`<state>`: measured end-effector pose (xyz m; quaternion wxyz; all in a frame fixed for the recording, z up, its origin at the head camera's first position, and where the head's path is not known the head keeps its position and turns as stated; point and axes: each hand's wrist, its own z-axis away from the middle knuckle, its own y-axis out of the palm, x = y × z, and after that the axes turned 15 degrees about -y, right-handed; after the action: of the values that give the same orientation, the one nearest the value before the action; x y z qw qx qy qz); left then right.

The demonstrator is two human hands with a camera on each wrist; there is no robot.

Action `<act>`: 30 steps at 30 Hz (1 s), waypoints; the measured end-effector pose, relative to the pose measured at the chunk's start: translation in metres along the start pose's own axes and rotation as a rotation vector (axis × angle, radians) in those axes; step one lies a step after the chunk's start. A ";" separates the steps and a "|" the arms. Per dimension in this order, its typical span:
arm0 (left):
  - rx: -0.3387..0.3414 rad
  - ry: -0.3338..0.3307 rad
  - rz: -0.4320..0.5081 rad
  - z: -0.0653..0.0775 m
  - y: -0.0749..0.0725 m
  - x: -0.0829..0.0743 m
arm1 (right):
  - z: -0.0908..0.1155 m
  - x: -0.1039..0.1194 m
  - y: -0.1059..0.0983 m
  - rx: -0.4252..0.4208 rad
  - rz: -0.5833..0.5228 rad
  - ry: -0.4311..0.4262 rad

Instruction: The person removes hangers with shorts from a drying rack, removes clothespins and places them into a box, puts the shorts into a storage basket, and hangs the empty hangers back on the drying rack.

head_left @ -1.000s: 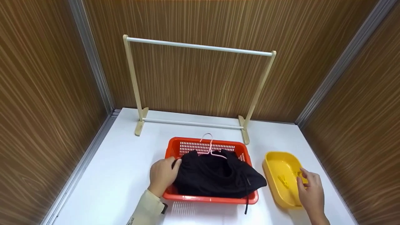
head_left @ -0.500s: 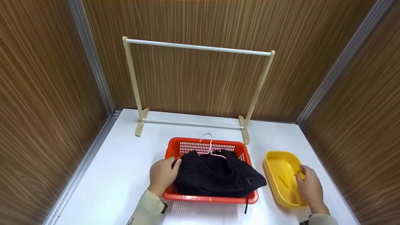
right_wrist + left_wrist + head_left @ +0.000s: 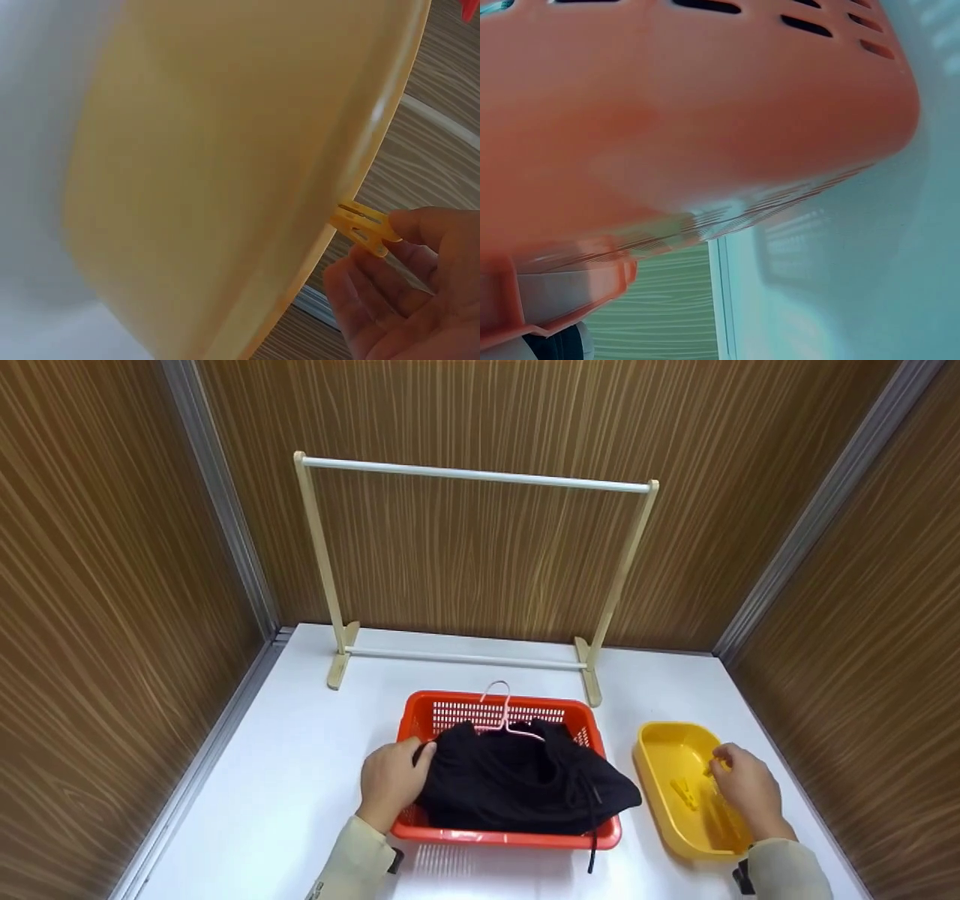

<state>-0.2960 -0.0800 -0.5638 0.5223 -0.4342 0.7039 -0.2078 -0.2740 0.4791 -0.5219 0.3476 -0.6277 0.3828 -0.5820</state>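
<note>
In the head view my left hand is at the left rim of a red basket. Its thumb and forefinger pinch the edge of a black garment lying bunched inside. A pink hanger pokes its hook out of this garment, whose dark cord dangles over the basket's front. To the right, my right hand is over a yellow tub. The right wrist view shows a yellow clothespin pinched between thumb and forefinger, overlapping the tub's rim. A second clothespin lies on the tub floor.
Behind the basket stands a wooden clothes rack with a white top bar and a lower bar. Wood-grain panels enclose the white table at the back and sides. In the left wrist view, the basket's outer wall fills much of the picture.
My right hand has gone from spread fingers over the tub to pinching a clothespin, shifting slightly away from me. My left hand, the basket and the garment stay in place.
</note>
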 end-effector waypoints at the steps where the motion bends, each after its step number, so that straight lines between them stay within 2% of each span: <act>1: 0.000 0.001 0.001 0.000 0.000 0.000 | 0.000 -0.001 -0.001 0.006 0.001 0.002; 16: 0.010 -0.001 0.000 -0.001 0.000 0.000 | -0.002 -0.005 -0.004 0.002 0.004 0.040; 30: 0.012 -0.010 -0.010 -0.001 0.001 0.000 | -0.007 -0.007 -0.008 0.007 0.032 0.034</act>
<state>-0.2973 -0.0801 -0.5641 0.5273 -0.4356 0.6978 -0.2127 -0.2801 0.4890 -0.5170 0.3524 -0.6103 0.3969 -0.5881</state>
